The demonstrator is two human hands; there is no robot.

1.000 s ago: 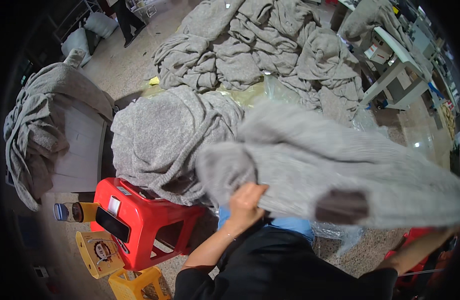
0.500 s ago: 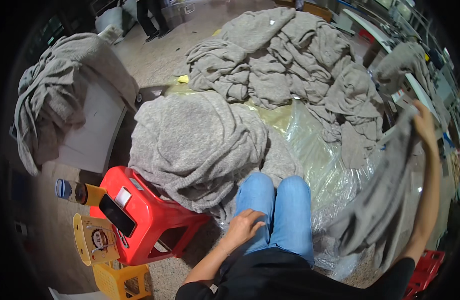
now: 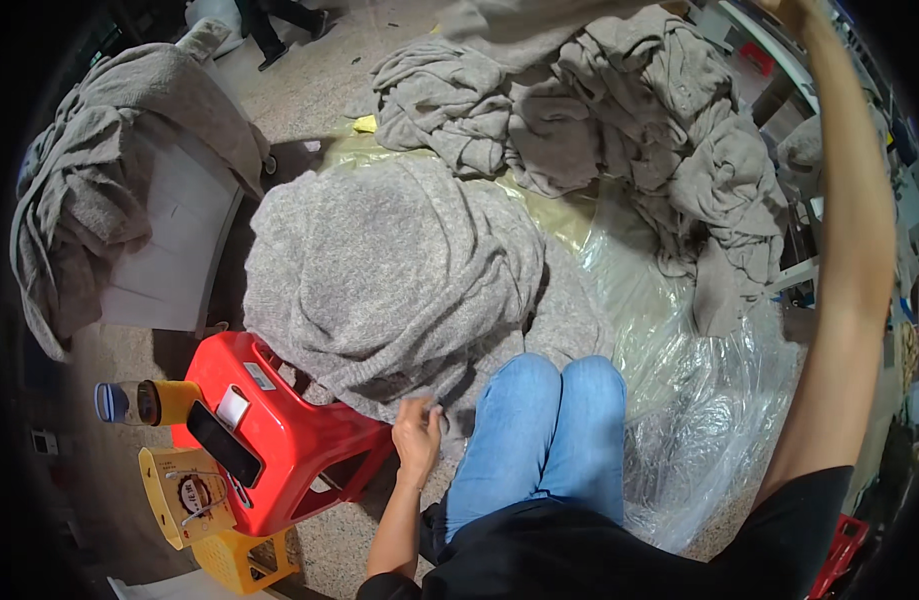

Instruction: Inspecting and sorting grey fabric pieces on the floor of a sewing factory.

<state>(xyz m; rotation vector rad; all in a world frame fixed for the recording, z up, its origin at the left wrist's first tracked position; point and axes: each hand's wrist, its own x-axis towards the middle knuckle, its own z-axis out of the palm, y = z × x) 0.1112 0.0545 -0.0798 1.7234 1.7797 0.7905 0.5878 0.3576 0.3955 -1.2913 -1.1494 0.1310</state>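
Observation:
My left hand [image 3: 417,438], loosely curled with the thumb apart and nothing seen in it, is between the red stool and my left knee. It is at the near edge of a big heap of grey knitted fabric [image 3: 364,265]. My right arm stretches far up to the right. At the top edge, my right hand [image 3: 794,14] is partly cut off, its fingers not clear. A blurred grey knit piece [image 3: 539,22] spreads above the far pile of grey knits [image 3: 629,110]; whether my right hand still grips it is not shown.
On the red stool [image 3: 289,430] lie a phone [image 3: 224,445] and a small white item. Beside it are a bottle [image 3: 139,402], a yellowish paper bag [image 3: 184,495] and a yellow stool [image 3: 244,560]. Clear plastic sheeting [image 3: 699,420] covers floor at right. Grey knits drape a white cart [image 3: 174,260].
My right arm has swung up and forward, and the grey piece has gone from my right side to above the far pile. My left hand has come off my thigh toward the near heap.

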